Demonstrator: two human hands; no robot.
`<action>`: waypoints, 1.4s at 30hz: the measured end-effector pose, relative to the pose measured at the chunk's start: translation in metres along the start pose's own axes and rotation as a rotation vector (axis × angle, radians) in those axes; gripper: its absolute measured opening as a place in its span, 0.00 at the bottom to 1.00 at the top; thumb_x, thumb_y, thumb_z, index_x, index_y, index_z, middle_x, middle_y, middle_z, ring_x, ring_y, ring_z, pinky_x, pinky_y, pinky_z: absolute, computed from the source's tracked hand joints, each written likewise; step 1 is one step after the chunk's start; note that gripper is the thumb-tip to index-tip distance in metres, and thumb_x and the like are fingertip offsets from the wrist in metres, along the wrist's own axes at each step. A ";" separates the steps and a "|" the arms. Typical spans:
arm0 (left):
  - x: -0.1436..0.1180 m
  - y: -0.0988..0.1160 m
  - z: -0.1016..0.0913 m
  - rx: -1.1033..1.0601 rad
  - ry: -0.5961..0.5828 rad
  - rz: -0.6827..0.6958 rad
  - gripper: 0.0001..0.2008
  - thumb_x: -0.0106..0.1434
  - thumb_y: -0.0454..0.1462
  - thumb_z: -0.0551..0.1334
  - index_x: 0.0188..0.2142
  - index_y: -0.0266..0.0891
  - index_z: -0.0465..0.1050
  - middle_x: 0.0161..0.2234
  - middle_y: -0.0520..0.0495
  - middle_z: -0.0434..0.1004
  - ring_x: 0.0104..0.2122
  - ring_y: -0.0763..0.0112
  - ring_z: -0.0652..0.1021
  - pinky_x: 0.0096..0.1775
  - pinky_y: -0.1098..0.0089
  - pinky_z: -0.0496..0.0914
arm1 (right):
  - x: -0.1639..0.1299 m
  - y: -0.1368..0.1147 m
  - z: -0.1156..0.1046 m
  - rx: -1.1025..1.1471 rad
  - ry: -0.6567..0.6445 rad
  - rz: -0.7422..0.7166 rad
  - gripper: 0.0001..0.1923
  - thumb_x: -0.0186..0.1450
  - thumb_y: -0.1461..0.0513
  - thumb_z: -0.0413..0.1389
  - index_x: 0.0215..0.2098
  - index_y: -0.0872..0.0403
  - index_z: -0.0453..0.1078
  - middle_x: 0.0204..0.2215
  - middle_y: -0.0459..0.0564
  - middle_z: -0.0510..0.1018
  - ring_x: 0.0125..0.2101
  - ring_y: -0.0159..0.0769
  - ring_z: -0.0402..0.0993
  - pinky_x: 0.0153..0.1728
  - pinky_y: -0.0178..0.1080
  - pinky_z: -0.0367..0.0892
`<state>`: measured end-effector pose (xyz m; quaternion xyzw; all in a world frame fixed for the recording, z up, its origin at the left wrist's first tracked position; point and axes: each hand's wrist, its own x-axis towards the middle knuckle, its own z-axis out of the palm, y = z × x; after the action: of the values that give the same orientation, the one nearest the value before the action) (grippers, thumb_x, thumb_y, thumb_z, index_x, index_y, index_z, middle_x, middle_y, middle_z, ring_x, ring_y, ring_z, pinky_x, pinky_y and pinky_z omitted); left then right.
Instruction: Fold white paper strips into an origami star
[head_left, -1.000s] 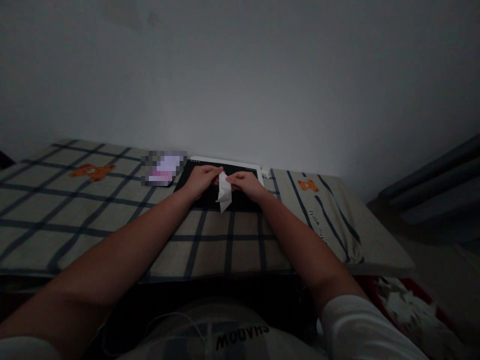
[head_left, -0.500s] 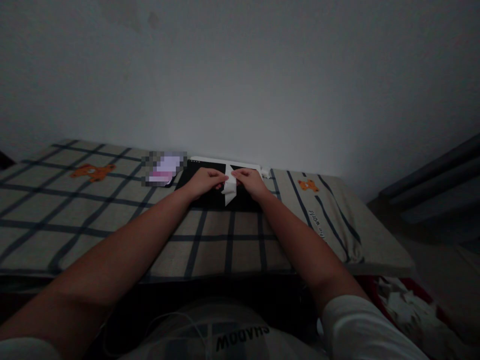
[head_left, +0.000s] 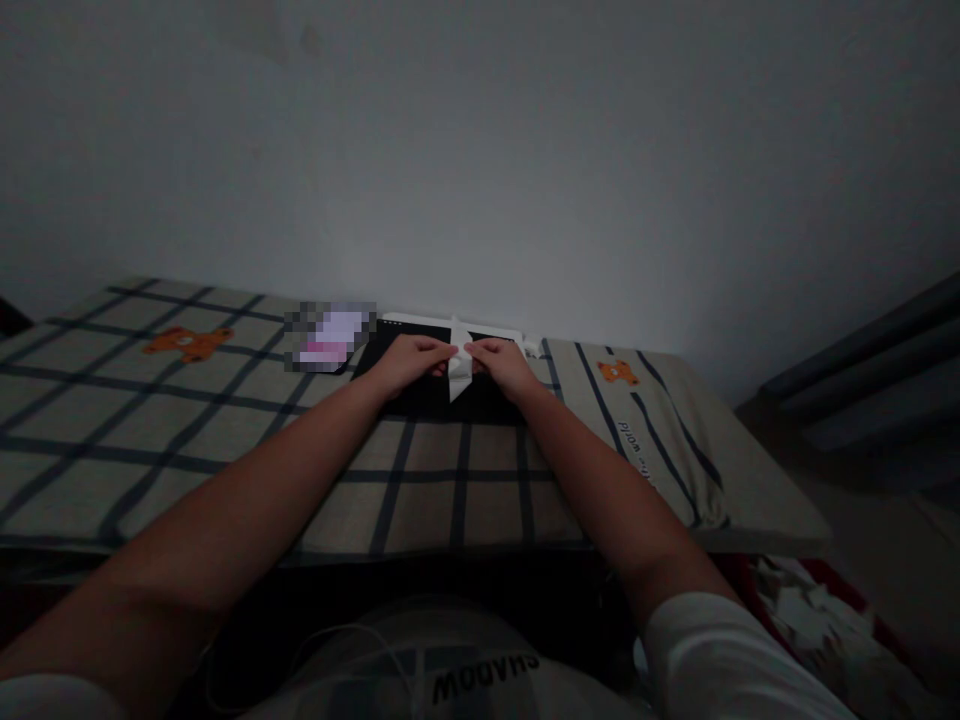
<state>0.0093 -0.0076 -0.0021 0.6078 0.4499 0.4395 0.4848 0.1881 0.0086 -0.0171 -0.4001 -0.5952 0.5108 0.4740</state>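
A small folded piece of white paper (head_left: pixel 458 371) is pinched between both hands over a black tablet-like slab (head_left: pixel 420 392) with a white rim. My left hand (head_left: pixel 409 361) grips the paper's left side with its fingertips. My right hand (head_left: pixel 504 364) grips the right side. One point of the paper sticks up between the thumbs and another hangs down. Both forearms reach out from the bottom of the view. The room is dim.
The slab lies on a beige checked cover (head_left: pixel 225 430) with orange bear prints (head_left: pixel 187 343), close to a plain wall. A blurred pink and white object (head_left: pixel 330 337) sits left of the slab. Crumpled white scraps (head_left: pixel 817 615) lie low at the right.
The paper has been folded smaller and turned; its hanging flap is shorter and a point now rises above the fingers. Both hands have shifted slightly away from me.
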 end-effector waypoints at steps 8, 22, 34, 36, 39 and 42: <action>-0.003 0.005 -0.003 0.161 0.039 0.052 0.15 0.49 0.46 0.65 0.27 0.35 0.77 0.19 0.49 0.73 0.21 0.74 0.70 0.27 0.72 0.64 | 0.000 0.001 -0.001 0.109 -0.034 0.056 0.15 0.51 0.54 0.62 0.31 0.57 0.74 0.25 0.47 0.75 0.23 0.26 0.68 0.29 0.33 0.65; 0.000 0.002 -0.001 -0.004 -0.013 -0.060 0.16 0.45 0.45 0.68 0.28 0.34 0.77 0.26 0.45 0.77 0.23 0.74 0.72 0.30 0.71 0.68 | 0.000 0.000 -0.003 -0.039 -0.021 -0.041 0.13 0.53 0.54 0.60 0.24 0.57 0.72 0.18 0.43 0.70 0.20 0.24 0.63 0.25 0.31 0.59; -0.001 0.004 -0.001 0.027 0.089 -0.004 0.12 0.47 0.42 0.67 0.27 0.34 0.77 0.23 0.48 0.75 0.22 0.75 0.71 0.29 0.72 0.66 | 0.001 0.003 -0.004 -0.041 -0.030 0.042 0.14 0.51 0.54 0.62 0.28 0.57 0.73 0.20 0.45 0.73 0.21 0.25 0.66 0.26 0.31 0.62; 0.000 0.004 0.000 -0.048 0.065 -0.040 0.13 0.47 0.42 0.67 0.26 0.33 0.76 0.24 0.46 0.76 0.23 0.74 0.72 0.30 0.71 0.67 | 0.001 0.002 -0.004 -0.091 -0.019 0.001 0.14 0.53 0.54 0.60 0.28 0.57 0.73 0.19 0.44 0.72 0.21 0.25 0.65 0.25 0.31 0.61; 0.001 0.002 0.000 -0.082 0.010 -0.081 0.15 0.47 0.45 0.67 0.25 0.33 0.76 0.25 0.45 0.76 0.23 0.74 0.72 0.29 0.71 0.68 | -0.001 -0.001 -0.003 -0.142 -0.014 -0.035 0.14 0.53 0.54 0.60 0.28 0.57 0.73 0.20 0.44 0.73 0.21 0.26 0.66 0.26 0.32 0.61; 0.001 0.000 -0.001 -0.008 -0.031 -0.066 0.14 0.46 0.44 0.68 0.26 0.34 0.76 0.24 0.46 0.75 0.22 0.75 0.72 0.28 0.72 0.66 | -0.002 -0.004 -0.002 -0.140 -0.005 -0.036 0.13 0.53 0.54 0.60 0.29 0.56 0.74 0.21 0.45 0.74 0.22 0.26 0.66 0.27 0.32 0.62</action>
<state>0.0082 -0.0068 -0.0017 0.5974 0.4604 0.4158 0.5082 0.1901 0.0064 -0.0136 -0.4200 -0.6378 0.4604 0.4526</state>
